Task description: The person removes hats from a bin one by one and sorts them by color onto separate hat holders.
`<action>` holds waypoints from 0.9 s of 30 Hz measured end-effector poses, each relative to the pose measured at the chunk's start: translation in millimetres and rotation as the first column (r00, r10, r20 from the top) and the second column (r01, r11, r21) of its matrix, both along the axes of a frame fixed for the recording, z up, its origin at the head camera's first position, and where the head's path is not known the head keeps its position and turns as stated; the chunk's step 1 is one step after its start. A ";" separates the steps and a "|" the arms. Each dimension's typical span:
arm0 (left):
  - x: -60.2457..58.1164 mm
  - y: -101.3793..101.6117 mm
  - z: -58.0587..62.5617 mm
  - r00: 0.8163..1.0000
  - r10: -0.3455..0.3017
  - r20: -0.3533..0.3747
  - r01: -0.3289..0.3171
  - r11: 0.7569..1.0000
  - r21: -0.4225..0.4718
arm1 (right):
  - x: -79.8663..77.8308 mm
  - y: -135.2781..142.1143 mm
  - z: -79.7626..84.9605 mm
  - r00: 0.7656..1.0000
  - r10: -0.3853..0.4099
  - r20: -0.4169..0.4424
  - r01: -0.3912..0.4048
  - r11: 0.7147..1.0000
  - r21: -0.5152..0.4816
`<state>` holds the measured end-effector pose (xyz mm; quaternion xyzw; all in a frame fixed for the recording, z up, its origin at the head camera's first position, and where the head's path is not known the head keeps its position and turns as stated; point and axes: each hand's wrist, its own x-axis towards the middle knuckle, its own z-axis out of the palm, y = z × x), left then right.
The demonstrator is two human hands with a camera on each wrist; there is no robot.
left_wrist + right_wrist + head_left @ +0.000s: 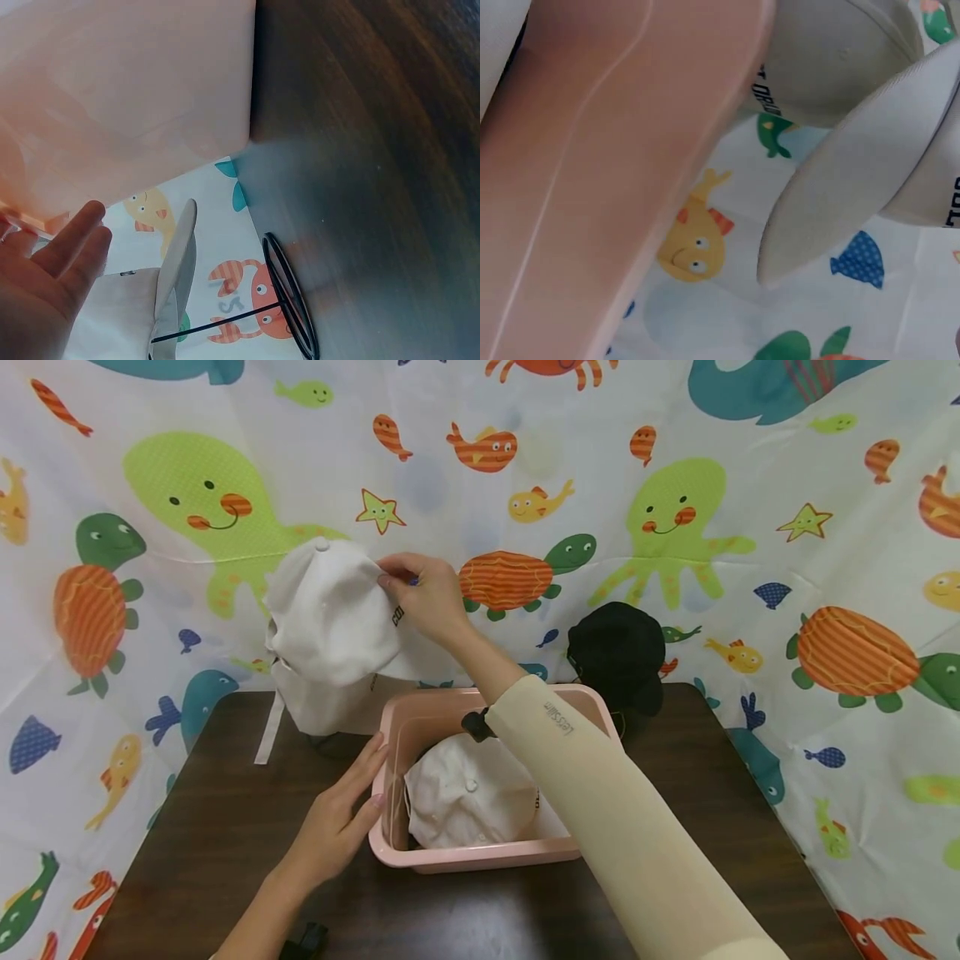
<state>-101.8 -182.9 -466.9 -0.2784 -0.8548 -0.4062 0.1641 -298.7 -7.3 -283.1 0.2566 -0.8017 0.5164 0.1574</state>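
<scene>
My right hand (427, 597) pinches a white baseball cap (330, 610) with dark lettering, near its front above the brim, thumb against fingers. The cap is raised at the back left, overlapping a second white baseball cap (315, 702) behind and below it. The brim (855, 165) shows large in the right wrist view. With its fingers extended, my left hand (337, 818) touches the left side of a pink plastic basin (480, 862). Inside the basin lies another white baseball cap (468, 789), crown up, its right part hidden by my right forearm.
A black cap (617, 652) sits raised behind the basin's right corner. At the back left, a black wire stand (289, 300) rises beneath white caps. The dark wooden table (225, 827) ends at a patterned sea-animal curtain (420, 410).
</scene>
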 end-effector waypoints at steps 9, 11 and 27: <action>-0.7 -0.3 -1.8 1.000 -0.013 -0.018 0.013 1.000 0.013 | -2.7 -13.4 -12.6 0.999 0.043 0.012 -0.044 0.995 0.088; -1.0 0.2 -1.8 1.000 -0.014 -0.019 0.015 1.000 0.014 | -3.3 -14.7 -15.2 0.999 0.046 0.011 -0.047 0.992 0.114; -0.4 0.2 -1.9 1.000 -0.020 -0.022 0.020 1.000 0.019 | -7.8 -25.4 -22.3 1.000 0.031 0.004 -0.031 0.977 0.212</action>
